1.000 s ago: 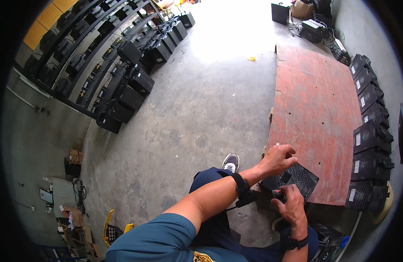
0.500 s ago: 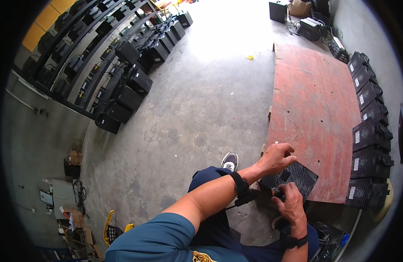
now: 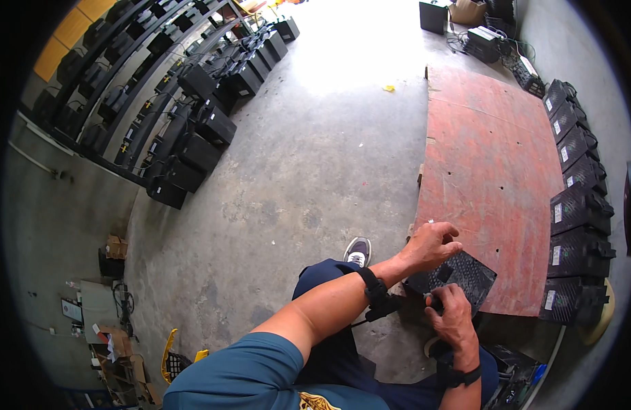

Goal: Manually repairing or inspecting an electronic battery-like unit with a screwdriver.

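Observation:
A black box with a textured top (image 3: 477, 279) rests in front of me at the near end of a red board. My left hand (image 3: 432, 247) hovers at the box's far edge; its fingers are bent and a little apart, with nothing visible between them. Below it, my right hand (image 3: 455, 313) is closed around a short dark handle with a touch of orange (image 3: 433, 301), held against the near side of the box. The rest of that tool is hidden by my fingers, so its kind does not show.
The red board (image 3: 493, 178) stretches away ahead. Several black boxes with white labels (image 3: 581, 212) line its right side by the wall. A rack of black devices with cables (image 3: 144, 89) stands at the left. A yellow-edged crate (image 3: 170, 359) is at the lower left.
The view has shifted very slightly. Both hands keep nearly the same place at the black box, and the right one still grips the handle.

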### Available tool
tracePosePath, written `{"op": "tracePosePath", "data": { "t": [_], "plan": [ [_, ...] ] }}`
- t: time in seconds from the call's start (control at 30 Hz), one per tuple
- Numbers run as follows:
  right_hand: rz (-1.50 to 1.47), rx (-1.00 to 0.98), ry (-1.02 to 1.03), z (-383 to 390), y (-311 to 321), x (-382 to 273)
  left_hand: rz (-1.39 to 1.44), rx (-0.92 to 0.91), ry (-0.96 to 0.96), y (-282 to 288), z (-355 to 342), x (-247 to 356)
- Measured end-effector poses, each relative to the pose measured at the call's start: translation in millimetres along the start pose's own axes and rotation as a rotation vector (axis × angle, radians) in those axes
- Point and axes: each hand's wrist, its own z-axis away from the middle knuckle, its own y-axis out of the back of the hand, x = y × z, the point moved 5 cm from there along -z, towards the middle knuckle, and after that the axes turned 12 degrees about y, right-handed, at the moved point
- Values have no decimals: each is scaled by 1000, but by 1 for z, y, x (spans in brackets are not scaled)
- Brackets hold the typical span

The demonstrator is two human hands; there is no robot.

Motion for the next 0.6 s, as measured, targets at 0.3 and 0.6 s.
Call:
{"op": "tracePosePath", "data": {
  "t": [0.3, 0.6],
  "plan": [
    [78, -38, -36, 0, -7, 5, 12, 67, -74, 5, -2, -11],
    [23, 25, 86, 3, -16, 9, 109, -26, 34, 4, -3, -6]
  ]
}}
